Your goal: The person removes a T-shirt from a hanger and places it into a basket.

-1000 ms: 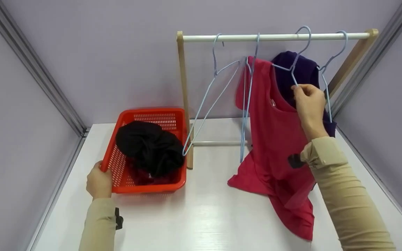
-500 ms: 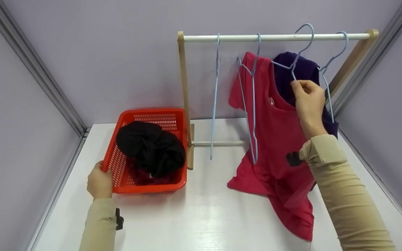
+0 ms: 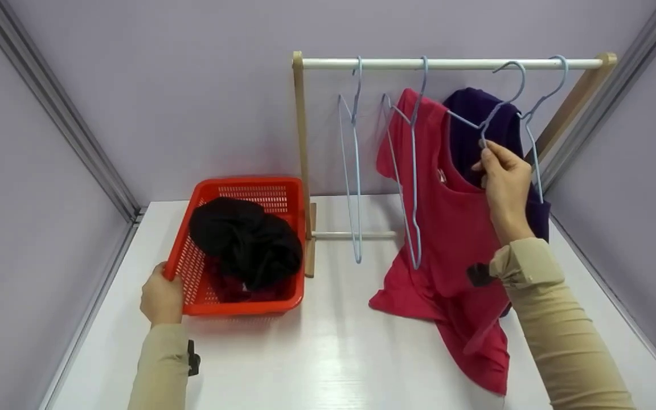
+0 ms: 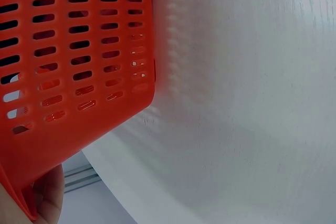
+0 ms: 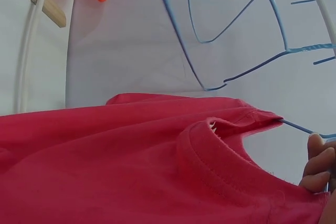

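**Apparently at the hooking-up step with a pink top [image 3: 447,245]**

Starting far left: gripping the rim of the red basket [image 3: 237,309] with curled fingers of the left hand [image 3: 162,297]. Inside that, a bunched-up black garment [image 3: 242,239]. Moving right, two bare blue hangers [image 3: 357,188] on the white rail [image 3: 390,64]. Then the pink top itself, draped on a held hanger [image 3: 493,112], down low over the white table [image 3: 316,359]. Pinching that wire just below the neck with the right hand [image 3: 507,185]. No clear sign of a seated hook [image 3: 524,80]: right up at the rail, tip seemingly in front, but can't fully tell from here. Behind, far right, a dark purple garment [image 3: 467,147], apparently on the rightmost hanger [image 3: 534,154].

Next move, at a guess: raise a touch, get the tip over the rail, lower, then let go. Worth minding that purple neighbour, probably easy to snag.
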### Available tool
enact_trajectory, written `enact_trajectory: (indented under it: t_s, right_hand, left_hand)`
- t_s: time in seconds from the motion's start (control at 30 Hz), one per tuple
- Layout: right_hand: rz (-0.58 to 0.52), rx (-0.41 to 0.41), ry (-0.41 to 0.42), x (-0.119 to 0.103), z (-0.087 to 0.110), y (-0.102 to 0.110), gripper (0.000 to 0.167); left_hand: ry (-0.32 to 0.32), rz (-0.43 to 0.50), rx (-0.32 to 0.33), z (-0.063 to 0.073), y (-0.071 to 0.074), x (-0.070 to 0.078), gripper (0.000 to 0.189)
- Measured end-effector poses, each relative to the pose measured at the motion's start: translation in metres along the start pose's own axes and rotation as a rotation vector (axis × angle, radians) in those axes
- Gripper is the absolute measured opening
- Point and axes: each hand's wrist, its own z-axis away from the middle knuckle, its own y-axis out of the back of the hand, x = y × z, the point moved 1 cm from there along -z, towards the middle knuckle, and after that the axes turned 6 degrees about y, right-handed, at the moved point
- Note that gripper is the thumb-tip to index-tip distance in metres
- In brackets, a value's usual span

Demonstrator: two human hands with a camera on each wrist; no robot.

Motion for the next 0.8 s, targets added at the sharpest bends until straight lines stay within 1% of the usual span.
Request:
enact_trajectory:
  t_s: [0.07, 0.23, 0.3, 0.43, 0.5, 0.57, 0.7, 0.8]
  right_hand:
    - [0.018, 0.006, 0.012, 0.004, 0.002, 0.001, 0.016]
    - [0.067, -0.010, 0.009, 0.015, 0.010, 0.001, 0.022]
    - [0.081, -0.010, -0.005, 0.020, 0.013, 0.001, 0.021]
    - [0.174, 0.009, -0.004, 0.032, 0.019, 0.000, 0.014]
    - [0.224, 0.023, 0.006, 0.038, 0.022, 0.000, 0.016]
    - [0.247, 0.039, 0.010, 0.041, 0.026, 0.000, 0.020]
    - [0.258, 0.057, 0.007, 0.034, 0.040, -0.003, 0.023]
    - [0.243, 0.052, 0.037, 0.031, 0.049, -0.004, 0.019]
  left_hand:
    - [0.005, -0.002, -0.006, 0.000, 0.000, 0.000, 0.045]
    - [0.010, -0.003, -0.010, 0.000, -0.001, 0.000, 0.045]
    - [0.007, -0.003, -0.002, 0.000, -0.001, -0.001, 0.045]
    - [0.002, -0.004, 0.008, -0.001, -0.001, -0.001, 0.045]
    - [0.002, -0.005, 0.004, -0.001, -0.002, -0.002, 0.045]
    - [0.000, -0.004, 0.007, -0.002, -0.002, -0.002, 0.045]
    - [-0.004, -0.005, 0.015, -0.002, -0.002, -0.003, 0.045]
    - [-0.004, -0.008, 0.012, -0.002, -0.002, -0.002, 0.045]
